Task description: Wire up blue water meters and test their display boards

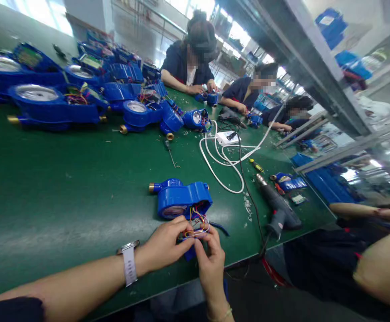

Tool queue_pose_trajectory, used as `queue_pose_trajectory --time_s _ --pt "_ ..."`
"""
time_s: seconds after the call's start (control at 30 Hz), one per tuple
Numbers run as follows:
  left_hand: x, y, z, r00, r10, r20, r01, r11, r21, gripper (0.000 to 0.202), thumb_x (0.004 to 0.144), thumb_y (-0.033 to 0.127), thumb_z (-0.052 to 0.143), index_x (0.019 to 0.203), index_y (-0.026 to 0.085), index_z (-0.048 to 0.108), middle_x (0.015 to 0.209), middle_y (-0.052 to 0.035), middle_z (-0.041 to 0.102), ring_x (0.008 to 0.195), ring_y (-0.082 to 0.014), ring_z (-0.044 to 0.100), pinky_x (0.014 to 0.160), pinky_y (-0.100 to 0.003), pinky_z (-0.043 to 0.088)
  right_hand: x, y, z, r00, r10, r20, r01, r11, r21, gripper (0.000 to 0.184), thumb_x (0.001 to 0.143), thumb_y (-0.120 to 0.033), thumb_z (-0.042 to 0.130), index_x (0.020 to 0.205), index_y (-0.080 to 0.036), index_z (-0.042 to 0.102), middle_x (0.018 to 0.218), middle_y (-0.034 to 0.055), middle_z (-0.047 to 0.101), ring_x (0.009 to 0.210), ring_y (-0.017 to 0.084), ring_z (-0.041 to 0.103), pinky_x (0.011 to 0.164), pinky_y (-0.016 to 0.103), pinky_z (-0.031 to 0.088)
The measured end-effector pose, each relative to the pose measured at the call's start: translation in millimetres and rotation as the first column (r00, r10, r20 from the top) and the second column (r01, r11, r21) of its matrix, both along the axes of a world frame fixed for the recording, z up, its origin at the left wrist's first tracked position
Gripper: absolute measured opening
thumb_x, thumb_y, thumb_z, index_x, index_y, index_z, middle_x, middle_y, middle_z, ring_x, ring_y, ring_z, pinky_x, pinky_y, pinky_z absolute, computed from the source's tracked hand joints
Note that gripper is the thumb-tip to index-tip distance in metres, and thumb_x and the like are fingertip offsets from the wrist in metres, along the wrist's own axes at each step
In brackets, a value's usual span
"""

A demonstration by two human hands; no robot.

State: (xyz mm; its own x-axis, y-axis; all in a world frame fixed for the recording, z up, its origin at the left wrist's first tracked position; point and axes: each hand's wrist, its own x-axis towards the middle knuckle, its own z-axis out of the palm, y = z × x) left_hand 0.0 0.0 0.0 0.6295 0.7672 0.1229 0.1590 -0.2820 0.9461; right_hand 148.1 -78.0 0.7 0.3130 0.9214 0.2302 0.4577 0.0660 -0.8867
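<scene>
A blue water meter point(184, 195) with brass ends lies on the green table in front of me. Thin coloured wires point(199, 219) run out of its open housing towards me. My left hand point(168, 243), a watch on its wrist, pinches the wires from the left. From the right, my right hand point(211, 257) closes thumb and fingers on the same bundle. A blue part point(190, 254) shows just below the fingertips, mostly covered by them. Beside the right fingers, a short dark cable point(220, 228) lies on the table.
Several blue meters point(57, 105) crowd the back left. A screwdriver point(170, 154), a white power strip point(228, 138) with looped cord, a yellow-handled tool point(256, 165) and a heat gun point(278, 208) lie around. Co-workers point(190, 62) sit opposite; another person's arm is at right.
</scene>
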Motion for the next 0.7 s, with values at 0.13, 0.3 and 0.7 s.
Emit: queue_pose_trajectory --time_s 0.13,0.3,0.7 --pt "-0.3 -0.2 2.8 1.000 -0.017 0.017 0.017 1.000 0.022 0.006 0.088 0.019 0.052 0.084 0.017 0.057 0.089 -0.0027 0.055 0.080 -0.0164 0.054 0.070 -0.027 0.039 -5.5 2.2 -1.7 0.999 -0.018 -0.038 0.019 1.000 0.006 0.009 0.090 -0.027 0.060 0.085 -0.021 0.066 0.107 0.0038 0.061 0.104 0.018 0.058 0.094 0.030 0.041" --pt "0.5 3.3 4.6 0.992 -0.063 0.110 0.063 0.998 0.005 0.011 0.088 0.020 0.051 0.081 0.016 0.058 0.088 -0.0039 0.056 0.082 -0.0170 0.054 0.074 -0.028 0.041 -6.8 -0.7 0.1 0.996 -0.002 -0.086 0.005 0.999 0.034 0.012 0.093 -0.031 0.056 0.091 -0.021 0.063 0.108 0.0047 0.062 0.105 0.019 0.058 0.095 0.033 0.043" --pt "3.6 5.7 3.6 0.974 -0.050 0.220 0.089 0.982 -0.168 0.019 0.083 0.024 0.058 0.067 0.015 0.061 0.083 -0.0024 0.055 0.082 -0.0160 0.054 0.075 -0.027 0.040 -9.6 -3.8 3.0 0.967 -0.094 -0.237 0.080 0.994 -0.068 0.022 0.088 -0.040 0.063 0.087 -0.020 0.071 0.109 0.0071 0.064 0.108 0.022 0.057 0.096 0.034 0.042"
